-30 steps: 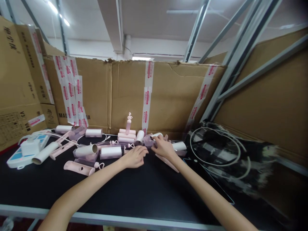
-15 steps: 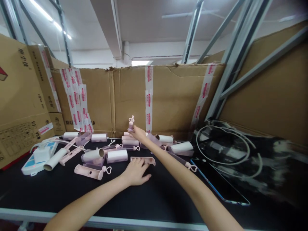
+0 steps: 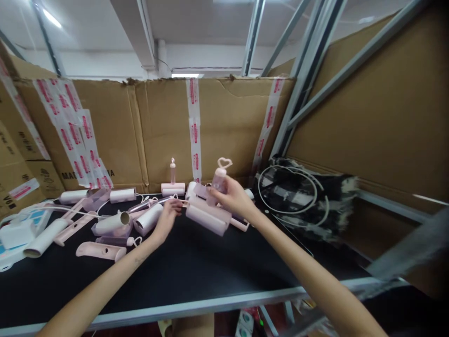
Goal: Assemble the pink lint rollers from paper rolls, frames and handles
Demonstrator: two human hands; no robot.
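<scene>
In my right hand point(image 3: 233, 194) is a pink lint roller point(image 3: 208, 215), gripped by its translucent handle. A heart-shaped loop point(image 3: 224, 163) tops that handle, and the wide pink roller part is tilted above the black table. My left hand point(image 3: 168, 217) is to the left, with fingers bent together at a small pink piece whose kind I cannot make out. Close by its wrist lies a white paper roll point(image 3: 149, 219) in a pale holder. A pink half-shell with a hole point(image 3: 101, 251) lies farther left. Another lint roller point(image 3: 173, 188) stands upright against the cardboard.
Several white rolls and pink parts are spread on the left. A power strip point(image 3: 24, 234) with a white plug and cables is at the far left. A coiled white cable point(image 3: 287, 189) rests on black plastic at right. Cardboard point(image 3: 161, 126) walls the back; a metal edge point(image 3: 196, 307) runs in front.
The view has shifted right. My right hand has come back from the far wall and now holds a lint roller. One lint roller stands at the back. My left hand has moved up off the pink half-shell.
</scene>
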